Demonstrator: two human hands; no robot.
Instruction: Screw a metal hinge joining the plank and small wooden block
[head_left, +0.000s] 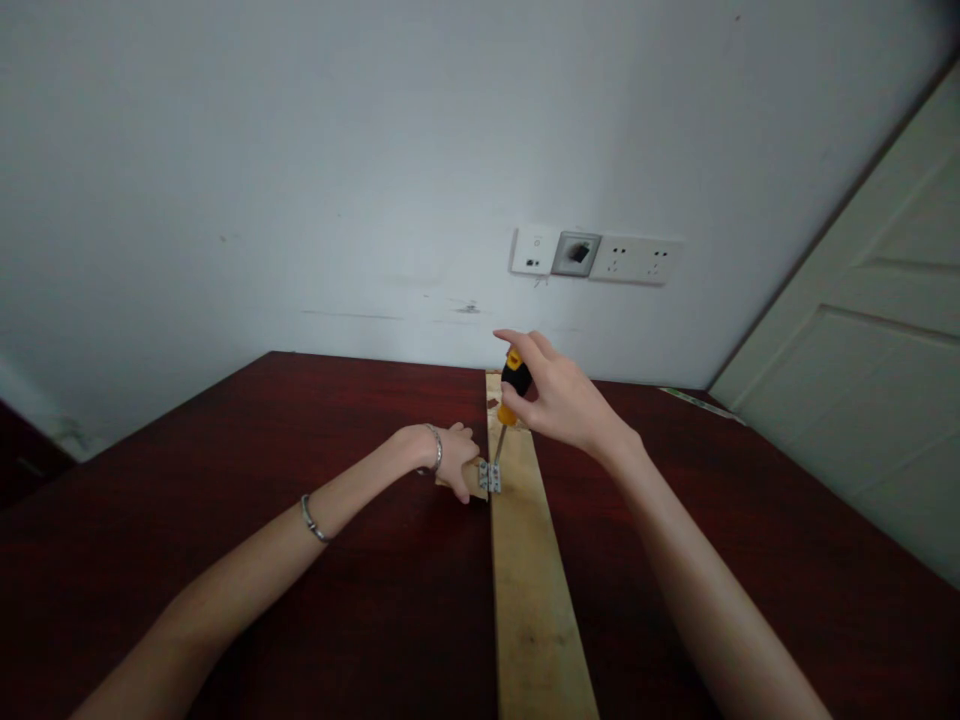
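A long pale wooden board (529, 590) lies lengthwise on the dark red table. A small metal hinge (490, 477) spans the board's left edge and a short wooden piece (474, 482) beside it. My left hand (456, 462) is closed over that short piece, thumb toward me, fingers on the far side. With my right hand (559, 395) I grip a yellow and black screwdriver (516, 378), tilted slightly, its shaft pointing down. The tip meets the hinge's right leaf on the board. Any screw under the tip is too small to make out.
The table (337, 620) backs onto a white wall (300, 180) with a row of sockets (628, 260) just above. A pale panelled door (885, 370) stands on the right. A thin printed strip (701, 403) lies along the table's back right edge.
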